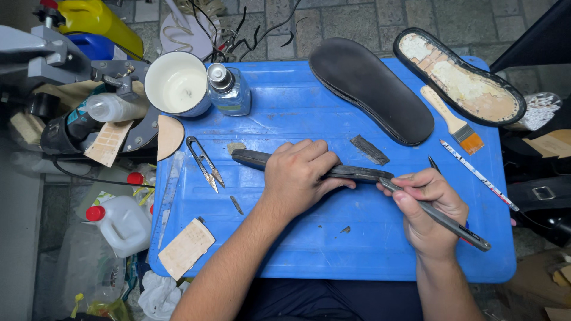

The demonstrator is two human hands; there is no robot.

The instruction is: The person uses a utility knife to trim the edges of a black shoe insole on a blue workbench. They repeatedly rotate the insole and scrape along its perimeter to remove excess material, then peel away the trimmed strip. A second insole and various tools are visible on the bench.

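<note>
Two hands work at centre: left hand (300, 172) clamps a dark rubber strip (309, 168), right hand (429, 205) grips a utility knife (443, 219); white red-capped jug (121, 223) at nine o'clock.

a blue table (333, 249) carries a black sole (372, 89), a white cup (176, 83) and an orange-bristled brush (458, 126).

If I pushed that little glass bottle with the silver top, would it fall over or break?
The glass bottle looks squat and stands flat on the blue table, so a gentle push would probably slide it, not tip it. It seems to be clear glass, so a fall off the edge could likely crack it. It stands close beside the white cup.
</note>
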